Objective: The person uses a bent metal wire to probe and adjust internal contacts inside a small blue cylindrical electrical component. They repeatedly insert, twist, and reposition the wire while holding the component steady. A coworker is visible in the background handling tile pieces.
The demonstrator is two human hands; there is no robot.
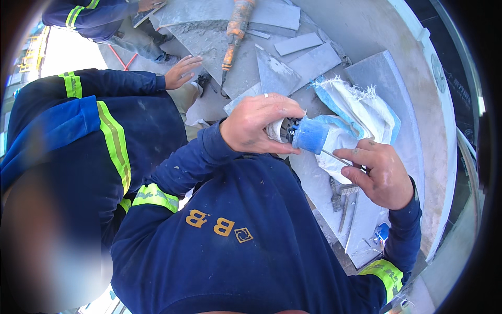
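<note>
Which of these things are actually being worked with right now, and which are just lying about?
In hand:
- left hand wrapped around a small power tool with a blue cylindrical cap
- right hand pinching a thin metal rod at that cap

Lying about:
- orange power tool
- grey stone slab offcuts
- frayed white woven sack
- another person's hand resting nearby
</note>
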